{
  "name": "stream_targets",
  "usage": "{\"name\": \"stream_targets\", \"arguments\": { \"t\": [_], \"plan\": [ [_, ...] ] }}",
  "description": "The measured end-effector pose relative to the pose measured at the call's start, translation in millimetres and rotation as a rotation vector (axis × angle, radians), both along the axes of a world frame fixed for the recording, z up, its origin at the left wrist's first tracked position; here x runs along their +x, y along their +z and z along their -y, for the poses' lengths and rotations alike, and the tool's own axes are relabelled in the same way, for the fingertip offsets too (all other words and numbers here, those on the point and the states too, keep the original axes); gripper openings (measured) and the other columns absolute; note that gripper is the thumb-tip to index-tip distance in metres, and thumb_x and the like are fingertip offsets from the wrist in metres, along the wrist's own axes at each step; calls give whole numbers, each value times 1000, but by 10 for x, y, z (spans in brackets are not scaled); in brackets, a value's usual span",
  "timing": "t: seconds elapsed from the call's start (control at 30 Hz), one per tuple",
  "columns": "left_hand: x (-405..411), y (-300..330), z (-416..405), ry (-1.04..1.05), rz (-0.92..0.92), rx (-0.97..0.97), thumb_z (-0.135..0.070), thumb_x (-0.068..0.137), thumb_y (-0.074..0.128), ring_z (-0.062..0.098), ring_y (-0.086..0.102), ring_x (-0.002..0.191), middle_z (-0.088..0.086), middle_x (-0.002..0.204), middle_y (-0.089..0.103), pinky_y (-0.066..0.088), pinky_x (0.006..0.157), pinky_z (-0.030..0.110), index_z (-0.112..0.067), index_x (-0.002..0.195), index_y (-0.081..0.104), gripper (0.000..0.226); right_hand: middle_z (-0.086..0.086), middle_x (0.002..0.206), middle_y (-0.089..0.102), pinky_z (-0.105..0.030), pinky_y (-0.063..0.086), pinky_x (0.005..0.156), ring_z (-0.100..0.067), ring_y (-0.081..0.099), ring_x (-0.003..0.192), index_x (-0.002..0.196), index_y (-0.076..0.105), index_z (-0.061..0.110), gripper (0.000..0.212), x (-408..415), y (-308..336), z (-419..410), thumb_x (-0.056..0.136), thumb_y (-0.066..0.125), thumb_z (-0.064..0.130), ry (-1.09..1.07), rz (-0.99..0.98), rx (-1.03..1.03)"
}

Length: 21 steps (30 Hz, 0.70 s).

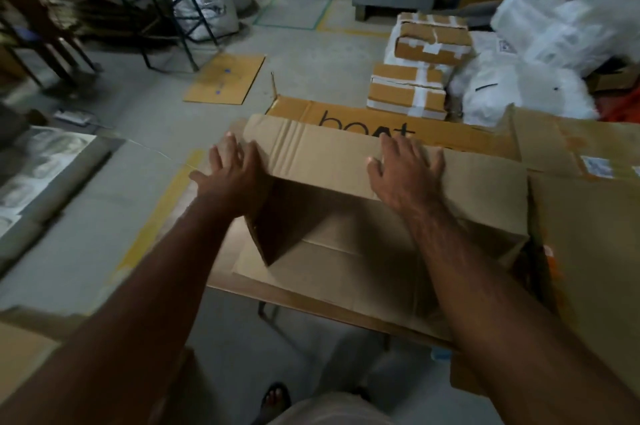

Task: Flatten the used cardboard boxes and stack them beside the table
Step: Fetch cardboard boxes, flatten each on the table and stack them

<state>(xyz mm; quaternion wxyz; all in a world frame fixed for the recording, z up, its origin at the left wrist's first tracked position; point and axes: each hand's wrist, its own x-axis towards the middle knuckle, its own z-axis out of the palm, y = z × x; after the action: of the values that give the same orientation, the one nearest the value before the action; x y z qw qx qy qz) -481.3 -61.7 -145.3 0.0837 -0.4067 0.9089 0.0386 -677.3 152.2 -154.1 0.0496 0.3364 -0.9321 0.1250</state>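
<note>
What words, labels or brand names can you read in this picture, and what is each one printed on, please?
"boAt", its lower part hidden: on the flattened printed cardboard behind the box being pressed.
White sticker on the cardboard at right: too blurred to read.
White label on the plastic-wrapped bundle: too small to read.

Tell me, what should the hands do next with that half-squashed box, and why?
Probably press down and forward. The left hand and right hand lie flat, fingers spread, on the top panel of the box, but a dark gap still shows under that panel, so it has not collapsed yet. It sits on flat cardboard, so pushing the panel down should flatten it.
</note>
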Motion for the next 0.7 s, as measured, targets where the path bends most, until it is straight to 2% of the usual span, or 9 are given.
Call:
{"name": "stream_targets", "arguments": {
  "t": [0.03,0.1,0.17,0.27,0.37,0.47,0.57,0.63,0.7],
  "plan": [
    [98,-11,54,-2,31,0,-48,96,59,46,16,151,13,169,-4,29,106,76,-27,157,-10,95,-1,163,34,-61,10,119,-21,26,152,157,32,25,60,13,-6,9,103,38,49,3,1,3],
    [268,-12,138,-26,67,-62,-32,98,57,41,52,127,18,156,35,51,95,58,-26,159,-12,93,-1,165,31,-62,8,120,-22,23,153,158,30,24,61,41,-18,37,103,37,49,7,-1,2],
    [376,-25,252,-3,54,-97,-21,97,55,37,63,110,18,137,55,56,86,47,-24,161,-8,91,-2,166,28,-62,7,121,-22,20,155,159,29,24,61,73,-36,96,103,36,49,6,1,-3],
    [418,-76,352,136,-179,132,-12,96,62,47,60,112,32,128,58,49,84,46,-12,157,18,76,-2,169,23,-63,5,122,-23,15,156,161,25,24,63,129,-64,190,104,34,51,12,6,13],
    [437,-158,439,305,-570,399,-25,98,65,40,63,97,21,110,60,51,74,42,-13,131,47,40,-2,171,17,-64,3,122,-23,11,157,163,18,23,66,215,-69,329,105,31,52,30,4,41],
    [468,-234,641,507,-802,659,-30,98,63,31,62,85,16,110,58,55,67,40,-20,116,48,25,-1,172,11,-65,0,122,-23,5,158,164,13,24,66,304,-63,508,106,28,52,43,21,66],
    [549,-322,918,540,-908,766,-19,98,63,28,55,83,18,108,53,48,62,34,-20,114,43,25,0,173,3,-69,-3,120,-22,-2,159,164,7,25,66,459,-98,771,106,24,51,37,60,86],
    [611,-386,1114,585,-932,787,-14,96,66,26,55,81,14,99,53,47,62,35,-16,117,40,33,2,173,-3,-75,-4,116,-22,-6,158,164,2,26,67,624,-159,994,106,22,52,28,61,112],
    [704,-442,1345,663,-891,821,-20,91,70,25,55,79,13,99,53,48,62,35,-11,120,42,41,2,172,-9,-80,-2,112,-24,-9,158,164,-3,26,69,810,-283,1240,106,21,54,34,61,146]
  ]
}}
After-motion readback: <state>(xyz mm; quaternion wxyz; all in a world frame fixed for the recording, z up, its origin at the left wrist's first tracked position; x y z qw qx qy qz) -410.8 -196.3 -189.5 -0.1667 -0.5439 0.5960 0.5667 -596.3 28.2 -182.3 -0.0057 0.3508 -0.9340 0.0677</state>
